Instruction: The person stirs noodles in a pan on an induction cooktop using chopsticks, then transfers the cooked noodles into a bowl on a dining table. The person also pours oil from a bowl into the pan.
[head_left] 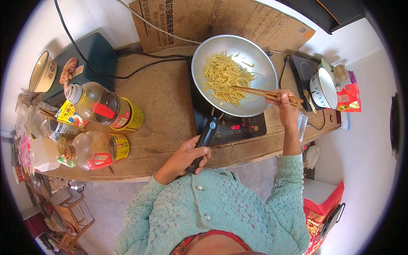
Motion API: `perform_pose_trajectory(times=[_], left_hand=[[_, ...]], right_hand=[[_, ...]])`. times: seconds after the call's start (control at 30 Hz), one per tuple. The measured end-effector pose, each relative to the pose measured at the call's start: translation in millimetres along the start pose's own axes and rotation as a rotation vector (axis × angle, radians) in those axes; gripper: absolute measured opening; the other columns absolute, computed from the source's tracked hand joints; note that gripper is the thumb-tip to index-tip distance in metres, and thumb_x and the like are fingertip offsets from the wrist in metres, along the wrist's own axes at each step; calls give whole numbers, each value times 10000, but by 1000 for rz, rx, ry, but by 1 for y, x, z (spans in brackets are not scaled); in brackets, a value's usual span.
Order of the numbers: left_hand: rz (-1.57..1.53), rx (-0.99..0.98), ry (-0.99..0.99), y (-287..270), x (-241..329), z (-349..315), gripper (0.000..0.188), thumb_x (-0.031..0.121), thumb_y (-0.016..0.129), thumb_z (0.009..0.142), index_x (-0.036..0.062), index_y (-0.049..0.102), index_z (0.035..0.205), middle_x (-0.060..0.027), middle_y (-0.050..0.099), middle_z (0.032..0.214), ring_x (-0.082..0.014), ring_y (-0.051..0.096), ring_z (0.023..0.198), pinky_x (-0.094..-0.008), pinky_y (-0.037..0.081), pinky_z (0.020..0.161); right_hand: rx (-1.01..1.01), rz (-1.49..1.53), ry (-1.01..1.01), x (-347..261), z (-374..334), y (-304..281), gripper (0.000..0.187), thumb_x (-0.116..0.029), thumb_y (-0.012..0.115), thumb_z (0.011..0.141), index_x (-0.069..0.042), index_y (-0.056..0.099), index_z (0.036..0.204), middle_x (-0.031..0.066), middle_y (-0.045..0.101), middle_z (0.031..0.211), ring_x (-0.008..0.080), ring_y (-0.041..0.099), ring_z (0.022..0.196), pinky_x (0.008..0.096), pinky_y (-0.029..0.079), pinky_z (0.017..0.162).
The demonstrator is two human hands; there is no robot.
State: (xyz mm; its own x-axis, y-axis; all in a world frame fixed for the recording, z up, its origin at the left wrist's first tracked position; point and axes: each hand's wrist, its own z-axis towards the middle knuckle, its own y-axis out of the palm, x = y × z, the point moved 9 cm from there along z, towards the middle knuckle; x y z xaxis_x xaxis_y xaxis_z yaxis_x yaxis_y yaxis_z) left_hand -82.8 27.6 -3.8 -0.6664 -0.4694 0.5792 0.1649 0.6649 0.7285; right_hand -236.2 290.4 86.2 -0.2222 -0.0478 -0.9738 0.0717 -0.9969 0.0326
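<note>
A silver frying pan [265,63] sits on a black induction cooktop [250,131] whose red display is lit. Shredded yellowish food, like potato strips [225,76], lies heaped in the pan's left and middle part. My left hand [187,157] is wrapped round the pan's black handle, which points toward me. Wooden chopsticks [259,92] are gripped in my right hand [284,105] at the pan's right rim. Their tips reach into the strips.
Left on the brown worktop [165,102] stand large oil bottles [97,151] and a dark green box [97,55] bearing an enamel bowl [43,72]. To the right are a white basin [323,89] and a red packet [349,97]. Cardboard [221,21] leans behind the pan; a black cable [140,70] crosses the left side.
</note>
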Motion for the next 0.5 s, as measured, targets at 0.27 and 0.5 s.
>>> perform_pose_trajectory(times=[0.27, 0.5], left_hand=[[-15, -20, 1, 1, -2, 1, 252, 133, 560, 890, 14, 422, 1065, -72, 519, 826, -98, 524, 551, -236, 452, 388], [-11, -9, 14, 2, -1, 0, 234, 137, 568, 879, 17, 442, 1035, -77, 529, 843, -99, 517, 562, -238, 455, 382]], right_hand=[[59, 149, 29, 11, 1, -6, 338, -353, 588, 893, -31, 520, 813, 72, 541, 848, 239, 631, 835, 417, 577, 741], [90, 49, 21, 15, -6, -12, 357, -361, 622, 870, -18, 542, 814, 88, 564, 861, 230, 631, 820, 392, 575, 723]])
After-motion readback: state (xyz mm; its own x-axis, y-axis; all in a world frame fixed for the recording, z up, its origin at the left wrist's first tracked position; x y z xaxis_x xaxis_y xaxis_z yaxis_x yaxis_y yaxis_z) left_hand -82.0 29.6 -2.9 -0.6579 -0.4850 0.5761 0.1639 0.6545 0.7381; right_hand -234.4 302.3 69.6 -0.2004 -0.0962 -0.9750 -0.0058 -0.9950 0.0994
